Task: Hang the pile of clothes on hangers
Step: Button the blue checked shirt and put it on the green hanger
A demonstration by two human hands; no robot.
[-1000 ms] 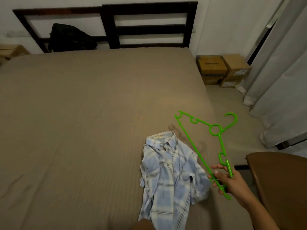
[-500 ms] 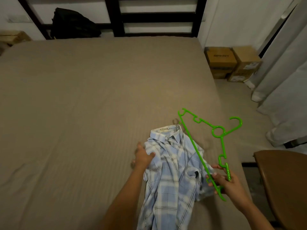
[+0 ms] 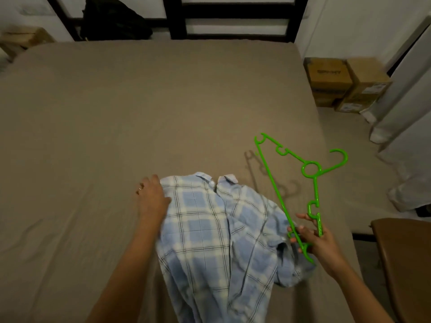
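Green hanger point(image 3: 315, 190) clenched in right grip point(image 3: 319, 243); left grip point(image 3: 152, 197) flat on plaid shirt point(image 3: 210, 229); boxes point(image 3: 331, 80) closed.

Shirt point(image 3: 210, 234): light blue/white plaid w/ thin dark lines. Hanger point(image 3: 291, 183): bright green. Sheet point(image 3: 116, 113): taupe, plain. Headboard point(image 3: 177, 17): dark brown. Bag point(image 3: 114, 19): black. Boxes point(image 3: 345, 82): tan. Curtain point(image 3: 405, 127): pale grey.

Left hand point(image 3: 151, 198): forearm extended, palm down, fingers straight, resting on plaid shirt point(image 3: 210, 229) edge. Right hand point(image 3: 319, 241): fingers curled round green hanger point(image 3: 313, 176) end.
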